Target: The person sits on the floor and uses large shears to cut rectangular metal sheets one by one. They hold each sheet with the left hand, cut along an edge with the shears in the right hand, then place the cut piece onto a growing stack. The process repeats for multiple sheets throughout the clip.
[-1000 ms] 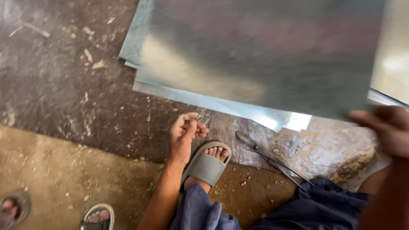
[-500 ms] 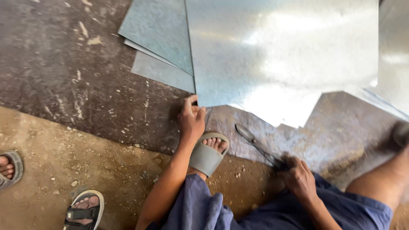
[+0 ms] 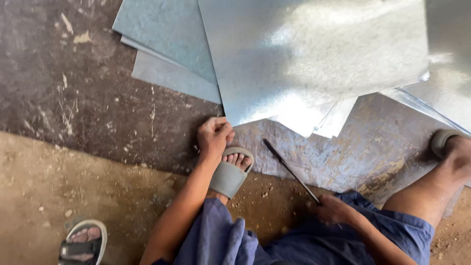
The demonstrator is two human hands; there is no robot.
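Note:
My left hand [image 3: 214, 136] grips the near corner of a large shiny galvanised metal sheet [image 3: 314, 54] that lies on the floor. It rests just beyond my left foot in a grey slide sandal [image 3: 229, 175]. My right hand [image 3: 333, 210] is closed on the handle end of long dark metal shears [image 3: 289, 169], whose blades point toward the sheet's near edge. More sheets [image 3: 167, 44] are stacked underneath, fanned out to the left and right.
The floor is dark stained concrete [image 3: 73, 88] at the far side and sandy dirt [image 3: 64, 186] near me. My right foot in a grey sandal [image 3: 444, 142] is at the right edge. Another person's sandalled foot [image 3: 83, 243] shows at bottom left.
My left hand went from flat on the floor to gripping the sheet's corner. My right hand came down from the right edge and took the shears. The top sheet settled lower.

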